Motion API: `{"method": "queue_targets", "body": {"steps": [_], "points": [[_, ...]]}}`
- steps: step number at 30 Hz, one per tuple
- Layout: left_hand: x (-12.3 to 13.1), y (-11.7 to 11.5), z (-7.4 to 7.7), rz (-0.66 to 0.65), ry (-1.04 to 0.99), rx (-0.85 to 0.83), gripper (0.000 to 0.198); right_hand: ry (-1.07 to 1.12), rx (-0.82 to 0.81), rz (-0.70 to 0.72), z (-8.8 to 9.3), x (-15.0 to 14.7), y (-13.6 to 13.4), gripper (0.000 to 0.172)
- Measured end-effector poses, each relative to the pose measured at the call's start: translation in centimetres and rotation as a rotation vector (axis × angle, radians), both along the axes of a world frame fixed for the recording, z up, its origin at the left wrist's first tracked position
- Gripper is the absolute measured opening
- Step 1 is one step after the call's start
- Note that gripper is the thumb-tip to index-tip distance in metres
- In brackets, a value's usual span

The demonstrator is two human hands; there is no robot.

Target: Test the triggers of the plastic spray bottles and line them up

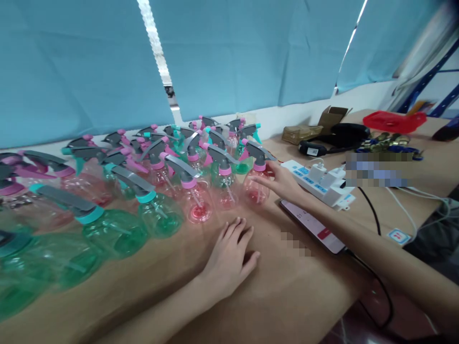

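Note:
My left hand (227,263) lies palm down on the brown table (287,291), fingers stretched out and holding nothing. In front of it stands a clear pink spray bottle (196,205) with a grey trigger head and pink collar. My right hand (283,182) is around the side of another pink spray bottle (255,191), at the right end of the front row. One finger shows across that bottle's front; the fingers behind it are partly hidden. The bottle stands upright on the table. A green spray bottle (159,215) with a turquoise collar is farther left.
Several more pink and green spray bottles crowd the left and back. Under my right forearm lies a lit phone (311,224) with a cable. Beyond are a white power strip (308,179) with plugs, a cardboard box (303,134) and a red tray (394,123). Blue curtains (229,52) hang behind.

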State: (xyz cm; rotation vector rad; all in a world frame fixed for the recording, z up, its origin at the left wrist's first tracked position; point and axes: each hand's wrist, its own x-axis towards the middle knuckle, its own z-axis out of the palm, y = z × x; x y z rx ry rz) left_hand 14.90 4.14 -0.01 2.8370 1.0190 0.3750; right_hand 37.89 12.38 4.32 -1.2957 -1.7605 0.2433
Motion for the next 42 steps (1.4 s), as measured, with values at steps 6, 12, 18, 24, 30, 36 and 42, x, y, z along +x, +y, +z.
{"method": "queue_targets", "body": {"steps": [6, 12, 18, 24, 30, 36, 42], "points": [[1.1, 0.6, 0.0, -0.024, -0.025, -0.020, 0.045, -0.012, 0.012, 0.015, 0.3, -0.3, 1.2, 0.042], [0.9, 0.7, 0.1, -0.038, -0.035, -0.007, 0.043, 0.060, -0.074, -0.078, 0.4, 1.2, -1.9, 0.061], [0.1, 0.2, 0.0, -0.021, 0.000, 0.017, 0.045, 0.023, -0.201, -0.098, -1.0, -1.6, -10.5, 0.047], [-3.6, -1.2, -0.5, 0.005, -0.003, 0.040, 0.046, -0.079, -0.246, 0.182, -3.5, -7.5, -13.3, 0.035], [-11.9, -4.4, -1.1, 0.120, -0.015, 0.071, 0.044, -0.290, -0.234, 0.357, -5.2, -13.4, -12.3, 0.044], [-22.2, -9.8, -0.8, 0.344, -0.008, 0.109, 0.041, -0.407, -0.119, 0.522, -5.8, -22.1, -12.8, 0.048], [-30.2, -14.3, 0.2, 0.527, -0.051, 0.136, 0.041, -0.413, -0.040, 0.696, -5.2, -31.4, -13.7, 0.047]]}}
